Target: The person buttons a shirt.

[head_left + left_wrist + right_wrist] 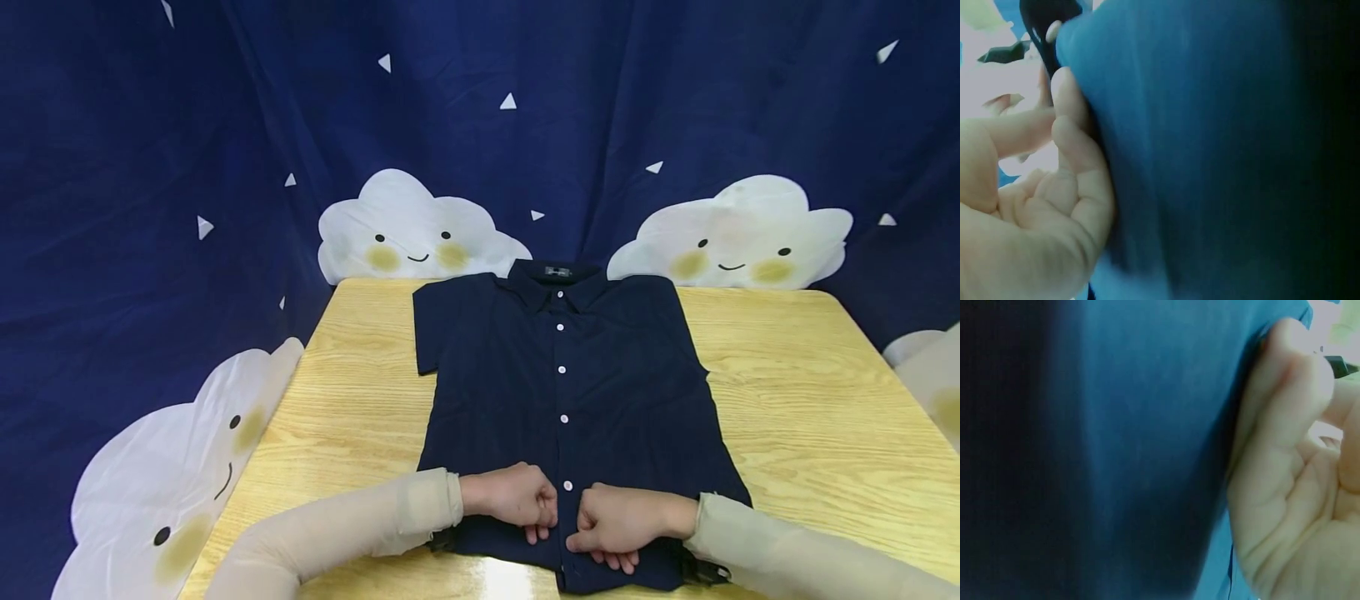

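A navy short-sleeved button-up shirt (495, 400) lies spread front up on the table, collar at the far side and hem towards me. White buttons run down its front placket. Just left of the placket, my left hand (517, 497) has its fingers curled and pinches the cloth; its thumb and index finger (1067, 94) meet at the fabric edge, near a white button (1054, 31). Right of the placket, my right hand (618, 518) pinches the shirt front near the hem, knuckles up. The fingers (1285, 381) press along the cloth, and their tips are partly hidden.
The shirt rests on a light wood-grain table (810, 400). Behind and beside it hangs a dark blue curtain (480, 125) printed with smiling white clouds and small white triangles. Beige sleeves (352, 517) cover both forearms, which reach across the near part of the table.
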Demonstrator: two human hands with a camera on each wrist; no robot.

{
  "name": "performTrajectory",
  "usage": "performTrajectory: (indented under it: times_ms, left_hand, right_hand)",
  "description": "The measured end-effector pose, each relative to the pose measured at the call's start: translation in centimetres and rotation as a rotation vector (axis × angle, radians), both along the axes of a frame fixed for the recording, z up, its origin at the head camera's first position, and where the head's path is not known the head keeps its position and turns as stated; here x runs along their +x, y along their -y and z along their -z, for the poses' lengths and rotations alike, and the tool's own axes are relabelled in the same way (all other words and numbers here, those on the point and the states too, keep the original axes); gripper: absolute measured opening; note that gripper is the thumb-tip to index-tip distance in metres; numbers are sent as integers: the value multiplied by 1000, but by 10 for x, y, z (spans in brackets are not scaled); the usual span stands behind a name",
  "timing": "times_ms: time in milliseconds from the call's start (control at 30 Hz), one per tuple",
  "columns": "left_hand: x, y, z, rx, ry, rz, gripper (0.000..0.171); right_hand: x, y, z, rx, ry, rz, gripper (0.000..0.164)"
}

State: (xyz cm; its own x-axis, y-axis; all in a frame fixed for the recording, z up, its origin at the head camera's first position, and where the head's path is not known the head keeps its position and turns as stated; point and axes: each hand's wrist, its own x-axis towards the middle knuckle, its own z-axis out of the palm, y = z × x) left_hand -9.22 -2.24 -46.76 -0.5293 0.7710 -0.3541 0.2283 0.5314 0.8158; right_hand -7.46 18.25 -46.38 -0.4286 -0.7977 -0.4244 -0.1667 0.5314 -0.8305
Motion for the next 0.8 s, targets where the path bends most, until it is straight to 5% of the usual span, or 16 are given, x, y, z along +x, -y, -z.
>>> performTrajectory:
  times_ms: [167, 433, 700, 800]
  left_hand:
    - [3, -2, 3, 75, 128, -58, 16]
    - [2, -5, 6, 102, 191, -32, 12]
    - [8, -6, 4, -18, -120, 155, 9]
    - [11, -7, 4, -38, -142, 172, 6]
  right_hand:
    - [5, 4, 3, 34, 5, 21, 56]
    - [10, 9, 1, 95, 47, 64, 51]
    - [12, 12, -1, 112, 168, 102, 26]
    - [12, 12, 0, 98, 201, 92, 23]
